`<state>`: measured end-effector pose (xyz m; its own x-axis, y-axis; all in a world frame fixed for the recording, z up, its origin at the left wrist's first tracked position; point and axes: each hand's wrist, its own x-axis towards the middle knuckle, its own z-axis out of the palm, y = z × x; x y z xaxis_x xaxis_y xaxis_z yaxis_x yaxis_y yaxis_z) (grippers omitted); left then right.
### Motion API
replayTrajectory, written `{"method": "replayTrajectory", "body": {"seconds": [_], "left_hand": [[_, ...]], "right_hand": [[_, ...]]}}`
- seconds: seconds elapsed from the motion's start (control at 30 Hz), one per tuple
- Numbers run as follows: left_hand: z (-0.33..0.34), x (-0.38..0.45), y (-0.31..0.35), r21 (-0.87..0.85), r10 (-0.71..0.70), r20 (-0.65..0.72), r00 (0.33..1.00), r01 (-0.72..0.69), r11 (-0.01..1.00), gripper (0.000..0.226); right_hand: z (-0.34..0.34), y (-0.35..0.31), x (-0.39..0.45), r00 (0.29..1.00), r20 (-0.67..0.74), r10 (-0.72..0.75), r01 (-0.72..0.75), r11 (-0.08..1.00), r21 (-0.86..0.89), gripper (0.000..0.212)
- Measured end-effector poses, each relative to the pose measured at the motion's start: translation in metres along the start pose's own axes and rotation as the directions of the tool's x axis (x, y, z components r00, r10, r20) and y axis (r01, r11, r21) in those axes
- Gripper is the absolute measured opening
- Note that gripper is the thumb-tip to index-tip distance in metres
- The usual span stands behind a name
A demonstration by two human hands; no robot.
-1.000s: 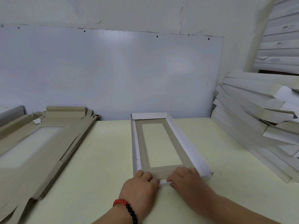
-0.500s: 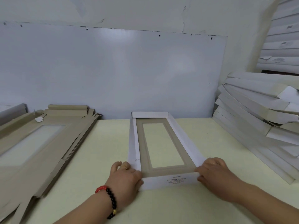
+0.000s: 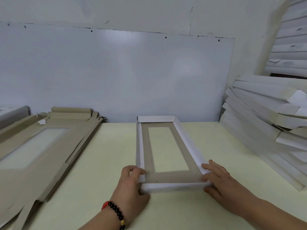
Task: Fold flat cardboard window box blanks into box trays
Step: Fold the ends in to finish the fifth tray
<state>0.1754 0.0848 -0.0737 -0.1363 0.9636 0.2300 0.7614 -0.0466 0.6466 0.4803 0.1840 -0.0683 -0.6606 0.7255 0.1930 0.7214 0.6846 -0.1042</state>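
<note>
The half-formed box tray (image 3: 166, 150) lies on the counter (image 3: 216, 143) with its long axis running straight away from the person — left hand (image 3: 131, 185) pinching the near-left corner, right hand (image 3: 221, 181) with straighter fingers pressing the near-right corner, both equally near.

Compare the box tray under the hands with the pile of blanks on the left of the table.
The box tray has white walls standing on all four sides; the flat blanks lie spread, flaps out. The tray is a single piece, held at its near corners by the left hand and right hand; the blanks are stacked, untouched. Both show brown card around a rectangular window.
</note>
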Motion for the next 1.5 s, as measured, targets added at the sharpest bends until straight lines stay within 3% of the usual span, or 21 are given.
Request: {"method": "replayTrajectory", "body": {"seconds": [0.2,0.33,0.4,0.6,0.7,0.9,1.03,1.13,1.2,1.33,1.5], "left_hand": [[0.002,-0.002,0.002,0.008,0.098,-0.036,0.995,-0.097,0.995,0.037],[0.002,-0.001,0.004,0.165,0.290,0.107,0.951,-0.305,0.938,0.032],[0.002,0.001,0.008,0.230,0.315,0.175,0.933,-0.350,0.908,0.032],[0.003,0.015,0.024,0.412,0.115,0.275,0.954,-0.225,0.883,0.033],[0.006,0.019,0.033,0.509,0.056,0.342,0.938,-0.235,0.828,0.028],[0.012,0.014,0.041,0.593,-0.014,0.331,0.943,-0.197,0.781,0.030],[0.003,0.018,0.042,0.431,-0.147,0.330,0.933,-0.010,0.902,0.047],[-0.003,0.025,0.041,0.394,-0.239,0.385,0.892,0.075,0.916,0.070],[-0.005,0.027,0.041,0.399,-0.265,0.387,0.883,0.099,0.911,0.067],[-0.008,0.026,0.040,0.365,-0.251,0.384,0.889,0.104,0.925,0.044],[-0.018,0.025,0.040,0.259,-0.217,0.453,0.864,0.106,0.960,0.059]], "right_hand": [[0.003,-0.005,-0.001,1.000,0.019,0.003,-0.002,0.999,-0.049,0.027],[0.001,-0.020,0.004,0.998,0.032,0.054,-0.051,0.996,-0.077,0.028],[-0.002,-0.028,0.008,0.996,0.030,0.084,-0.081,0.992,-0.100,0.027],[-0.007,-0.033,0.014,0.985,0.119,0.124,-0.107,0.984,-0.141,0.027],[-0.006,-0.038,0.016,0.983,0.138,0.122,-0.094,0.977,-0.191,0.029],[-0.010,-0.040,0.019,0.973,0.172,0.155,-0.128,0.979,-0.159,0.029],[-0.013,-0.036,0.018,0.940,0.257,0.226,-0.216,0.974,-0.068,0.054],[-0.013,-0.037,0.019,0.924,0.278,0.261,-0.269,0.963,-0.013,0.073],[-0.014,-0.039,0.019,0.919,0.291,0.266,-0.281,0.960,0.011,0.078],[-0.014,-0.039,0.019,0.914,0.285,0.289,-0.320,0.945,0.065,0.080],[-0.015,-0.041,0.015,0.913,0.269,0.306,-0.342,0.935,0.098,0.062]]}}
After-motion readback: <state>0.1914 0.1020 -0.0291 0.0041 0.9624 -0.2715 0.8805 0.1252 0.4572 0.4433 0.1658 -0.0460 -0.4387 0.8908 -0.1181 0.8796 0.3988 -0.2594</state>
